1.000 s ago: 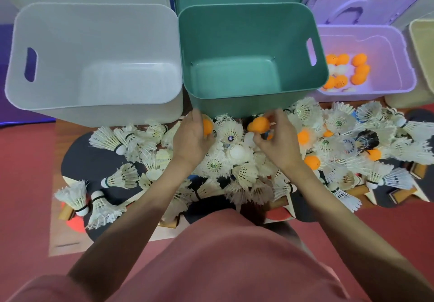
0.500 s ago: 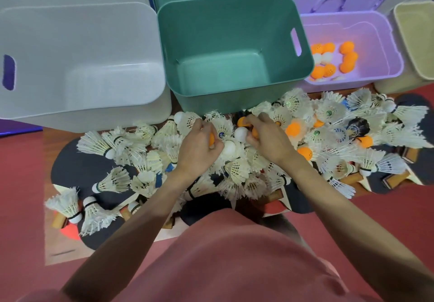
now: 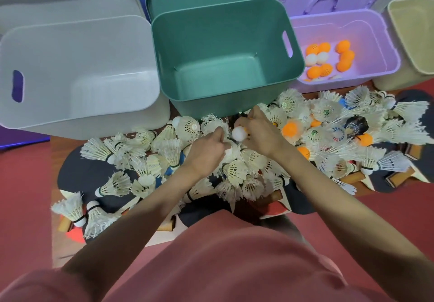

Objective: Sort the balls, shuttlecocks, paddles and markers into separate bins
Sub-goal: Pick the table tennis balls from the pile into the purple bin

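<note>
Ball-picking from the pile, both hands just before the green bin (image 3: 225, 50).

Nearest: paddles (image 3: 75, 172) under loose shuttlecocks (image 3: 117, 184). Left hand (image 3: 206, 151) lies curled in the feathers near the green bin's front wall; what it grips, cannot tell. Right hand (image 3: 260, 135) beside it pinches a white ball (image 3: 239, 133); an orange glint behind its fingers suggests more held. More orange balls (image 3: 290, 129) lie right of that hand. Farther: purple bin (image 3: 375, 31), right of the green bin, holds the sorted balls. Judgement: right hand is nearer; the carry runs rightward and away. No markers seen.
</note>
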